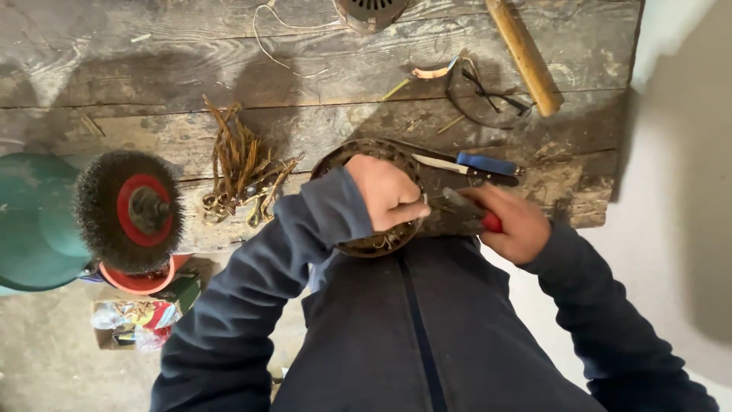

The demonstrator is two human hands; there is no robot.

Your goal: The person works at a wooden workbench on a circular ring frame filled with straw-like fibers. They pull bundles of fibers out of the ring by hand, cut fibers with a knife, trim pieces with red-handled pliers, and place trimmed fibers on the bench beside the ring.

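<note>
A round dark motor stator [358, 156] with copper windings rests at the near edge of the worn wooden bench [152, 69]. My left hand [389, 192] lies on top of it, fingers curled over its rim and gripping it. My right hand [511, 223] is closed on a red-handled tool [474, 212], whose metal tip points left to the stator beside my left fingers. What the tip touches is hidden by my hand.
A pile of cut copper wire strips [240, 164] lies left of the stator. A blue-handled knife [473, 164] sits just behind it. A wooden handle [526, 57] and wire loop [484, 95] lie far right. A wire wheel grinder [130, 210] stands left.
</note>
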